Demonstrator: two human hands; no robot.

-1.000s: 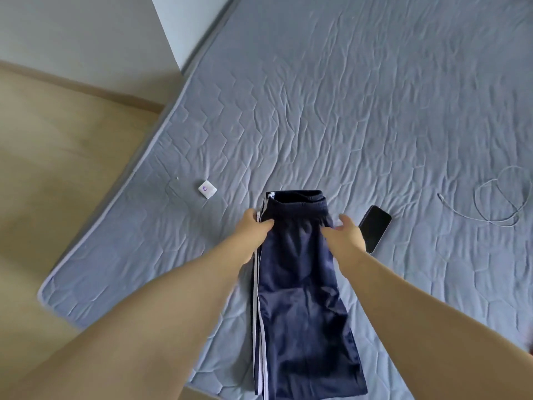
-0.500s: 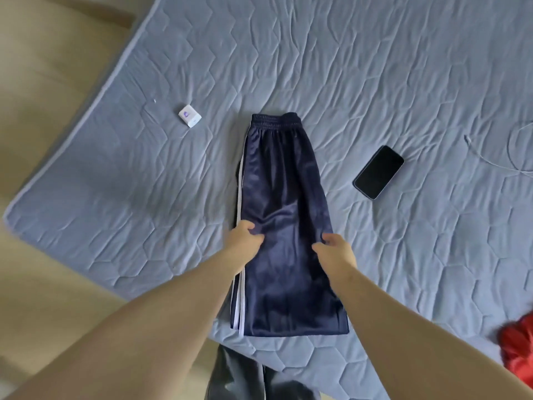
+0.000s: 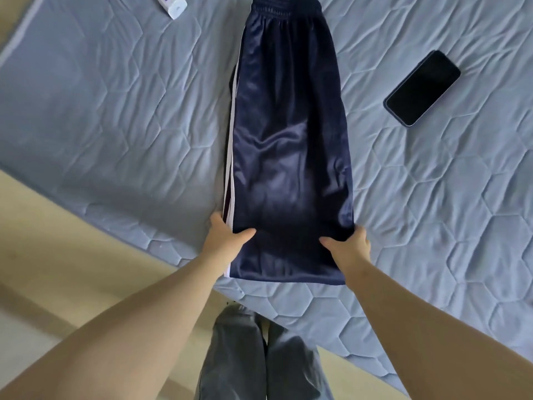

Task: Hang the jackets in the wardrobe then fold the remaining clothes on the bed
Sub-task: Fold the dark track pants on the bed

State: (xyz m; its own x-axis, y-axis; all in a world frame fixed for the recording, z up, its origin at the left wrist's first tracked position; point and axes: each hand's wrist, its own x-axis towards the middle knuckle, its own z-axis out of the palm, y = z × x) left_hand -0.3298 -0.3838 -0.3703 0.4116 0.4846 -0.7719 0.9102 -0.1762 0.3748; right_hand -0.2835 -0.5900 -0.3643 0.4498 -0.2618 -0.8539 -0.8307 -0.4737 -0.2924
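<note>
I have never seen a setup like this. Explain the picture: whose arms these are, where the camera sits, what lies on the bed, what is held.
There is no machine: these are a person's bare arms, filmed by one wide-angle camera worn on the head, looking down. On the grey quilted bed lie navy track bottoms with white side stripes, folded lengthwise. The left hand and right hand each grip a side edge near the hem, thumbs on top. A dark phone lies to the right, a small white gadget at upper left.
</note>
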